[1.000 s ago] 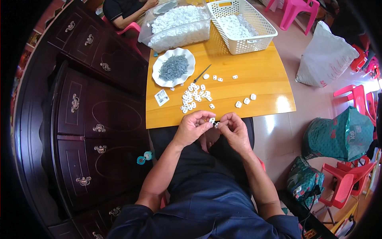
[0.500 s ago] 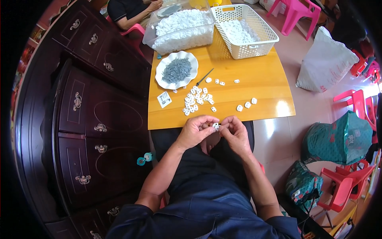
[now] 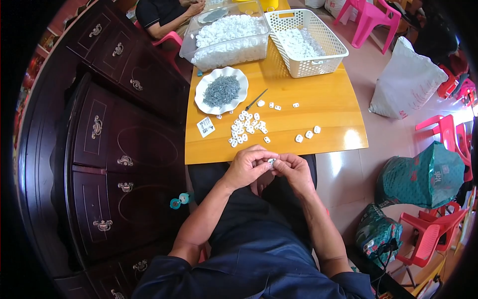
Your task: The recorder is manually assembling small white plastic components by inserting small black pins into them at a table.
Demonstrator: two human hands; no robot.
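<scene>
Just off the table's near edge, my left hand (image 3: 245, 167) pinches a small white plastic piece (image 3: 271, 161) with dark spots between thumb and forefinger. My right hand (image 3: 297, 174) meets it there, its thumb and fingertips closed on the same piece from the right. Fingers cover most of the piece. Beyond my hands lies a loose cluster of similar white pieces (image 3: 246, 126), each with dark holes. Three more pieces (image 3: 309, 134) lie apart at the right, and several are scattered farther back. A thin dark pointed tool (image 3: 257, 99) rests behind the cluster.
A scalloped white plate (image 3: 200, 98) of grey slivers stands on the table (image 3: 323, 107), with a printed card (image 3: 205, 127) near it. Behind are a clear bin (image 3: 224, 59) of white parts and a white basket (image 3: 318, 67). Dark drawers (image 3: 144, 132) flank the left; a person's arm (image 3: 172, 25) shows beyond.
My right fingers have closed in over the white piece, hiding more of it. The piece has turned and sits slightly lower. Things on the table stay put.
</scene>
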